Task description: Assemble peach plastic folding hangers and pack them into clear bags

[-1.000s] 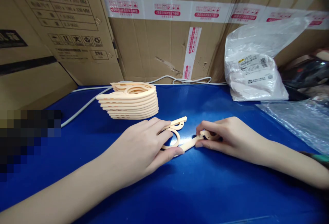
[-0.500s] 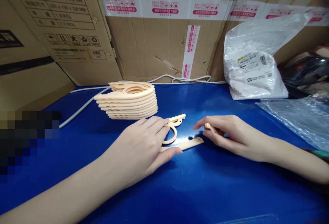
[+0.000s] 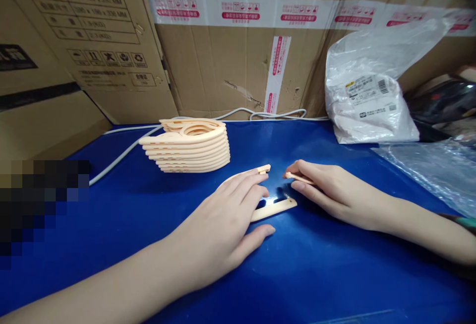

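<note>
Hands (image 3: 225, 221), blue tabletop (image 3: 320, 269), cardboard boxes (image 3: 215, 61) behind

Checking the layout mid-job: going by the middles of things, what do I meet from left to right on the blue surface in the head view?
Stack of cream pieces → left hand → right hand, pinching a slim cream piece → white plastic bag → clear plastic sheet.

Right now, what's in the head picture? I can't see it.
A left hand partly covers a curved cream plastic frame on a blue table; the right hand holds a thin cream plastic piece. A cream plastic stack stands behind.
</note>
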`<state>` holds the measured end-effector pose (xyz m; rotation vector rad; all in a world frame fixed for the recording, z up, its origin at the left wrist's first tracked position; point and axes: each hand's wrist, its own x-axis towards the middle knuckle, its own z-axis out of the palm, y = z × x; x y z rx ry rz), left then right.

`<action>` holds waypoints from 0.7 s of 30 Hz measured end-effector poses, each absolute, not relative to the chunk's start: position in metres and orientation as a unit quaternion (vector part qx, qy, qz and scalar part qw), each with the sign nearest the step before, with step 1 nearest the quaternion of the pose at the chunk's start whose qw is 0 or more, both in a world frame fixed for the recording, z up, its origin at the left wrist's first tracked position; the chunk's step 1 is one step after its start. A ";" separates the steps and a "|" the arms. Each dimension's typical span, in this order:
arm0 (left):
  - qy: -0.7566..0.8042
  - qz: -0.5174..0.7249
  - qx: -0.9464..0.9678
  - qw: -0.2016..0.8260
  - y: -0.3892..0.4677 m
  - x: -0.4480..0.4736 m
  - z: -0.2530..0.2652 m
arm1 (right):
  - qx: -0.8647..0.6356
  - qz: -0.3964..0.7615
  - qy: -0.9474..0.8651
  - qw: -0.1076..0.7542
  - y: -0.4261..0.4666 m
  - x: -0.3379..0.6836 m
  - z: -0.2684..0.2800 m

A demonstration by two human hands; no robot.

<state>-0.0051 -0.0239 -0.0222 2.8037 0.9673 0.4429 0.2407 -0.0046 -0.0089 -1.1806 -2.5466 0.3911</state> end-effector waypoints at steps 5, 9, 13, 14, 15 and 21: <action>0.320 0.131 0.934 0.091 -0.020 -0.007 -0.023 | -0.411 0.131 -0.889 0.156 -0.001 0.242 -0.008; 0.309 0.128 0.937 0.105 -0.018 -0.005 -0.021 | -0.439 0.116 -0.882 0.123 -0.001 0.242 -0.007; 0.302 0.135 0.937 0.113 -0.018 -0.006 -0.018 | -0.456 0.124 -0.875 0.107 -0.002 0.243 -0.005; 0.305 0.141 0.935 0.115 -0.018 -0.007 -0.018 | -0.454 0.133 -0.875 0.106 -0.002 0.243 -0.004; 0.308 0.149 0.932 0.118 -0.017 -0.008 -0.018 | -0.451 0.142 -0.875 0.106 -0.002 0.243 -0.004; 0.310 0.179 0.924 0.132 -0.015 -0.010 -0.019 | -0.437 0.218 -0.864 0.125 -0.005 0.240 -0.002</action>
